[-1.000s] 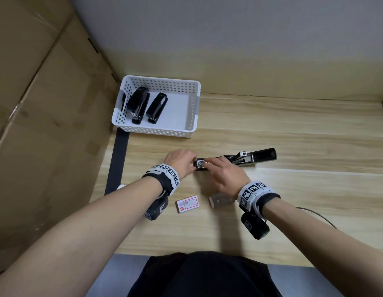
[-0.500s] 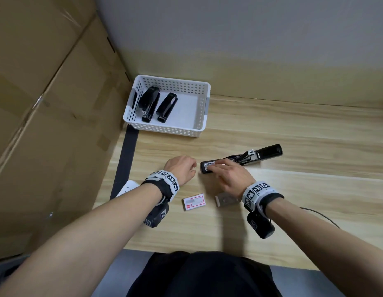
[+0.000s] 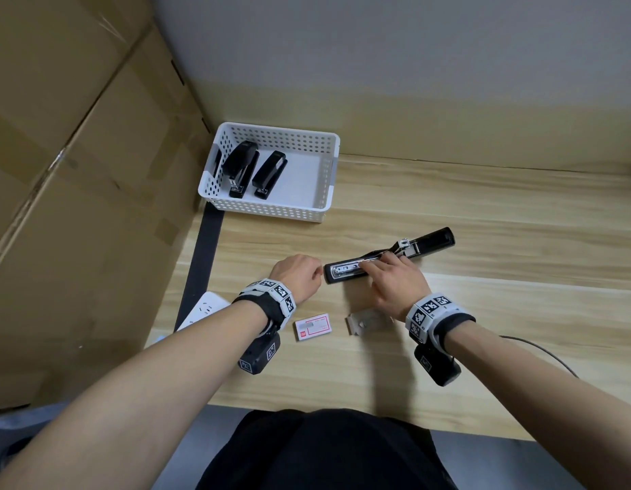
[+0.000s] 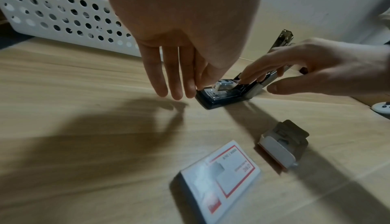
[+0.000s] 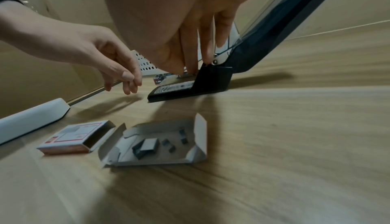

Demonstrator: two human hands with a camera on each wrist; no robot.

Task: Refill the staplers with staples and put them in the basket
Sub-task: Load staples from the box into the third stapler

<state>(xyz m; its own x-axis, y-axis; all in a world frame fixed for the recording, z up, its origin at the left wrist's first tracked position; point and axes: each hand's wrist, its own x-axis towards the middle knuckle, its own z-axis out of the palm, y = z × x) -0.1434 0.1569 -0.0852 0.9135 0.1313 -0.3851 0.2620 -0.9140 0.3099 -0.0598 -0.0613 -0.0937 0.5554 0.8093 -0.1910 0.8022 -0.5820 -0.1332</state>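
Observation:
A black stapler (image 3: 344,274) lies on the wooden table with its lid (image 3: 430,238) swung open to the right and its metal staple channel bare. My right hand (image 3: 372,266) lies over it, straight fingers (image 4: 251,76) pressing down on the channel, thumb off to the side. My left hand (image 3: 315,275) hovers just left of the stapler's front end (image 4: 213,101), fingers loose and holding nothing. A white perforated basket (image 3: 271,210) at the back left holds two shut black staplers (image 3: 239,168).
A red-and-white staple box sleeve (image 3: 313,326) and its open tray (image 5: 156,144) with a few staple pieces lie near the table's front. A white power strip (image 3: 204,309) sits at the left edge. Cardboard stands on the left.
My left hand has let go of the stapler's front end and drawn a little to the left. My right hand's fingers have slid along the channel toward the hinge.

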